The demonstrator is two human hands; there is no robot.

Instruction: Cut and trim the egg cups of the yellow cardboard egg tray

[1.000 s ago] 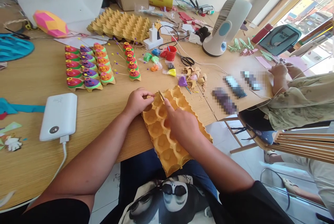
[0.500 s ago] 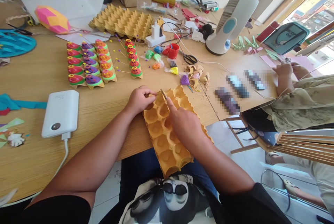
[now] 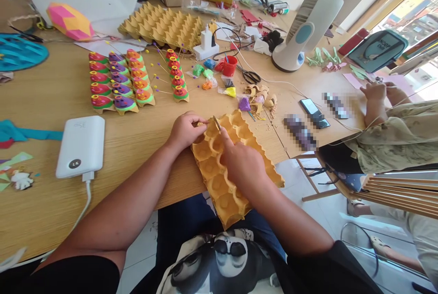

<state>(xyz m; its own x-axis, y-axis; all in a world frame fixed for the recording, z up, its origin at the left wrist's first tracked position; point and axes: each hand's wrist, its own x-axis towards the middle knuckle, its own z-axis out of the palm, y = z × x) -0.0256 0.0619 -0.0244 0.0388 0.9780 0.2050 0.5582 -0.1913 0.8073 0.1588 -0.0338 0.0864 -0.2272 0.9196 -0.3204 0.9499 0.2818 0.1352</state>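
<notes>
A yellow-brown egg tray (image 3: 212, 170) lies over the table's front edge, its near end hanging above my lap. My left hand (image 3: 187, 130) grips the tray's far left corner between thumb and fingers. In my right hand (image 3: 244, 159) is a knife (image 3: 216, 123), the index finger stretched along its back. The blade's tip rests on the tray's far part, just right of my left fingertips. The knife's handle is hidden inside my right hand.
Painted egg-cup rows (image 3: 122, 81) stand at the back left, with another tray (image 3: 160, 27) behind. A power bank (image 3: 80, 147) lies left. Clay bags (image 3: 230, 91), scissors (image 3: 251, 76), a fan (image 3: 304, 34) and a phone (image 3: 315, 113) lie beyond. A co-worker's hands (image 3: 378, 95) are at right.
The egg tray has turned slightly, its near end shifting right and upward. My right hand and the knife have moved a little right with it; my left hand keeps its hold.
</notes>
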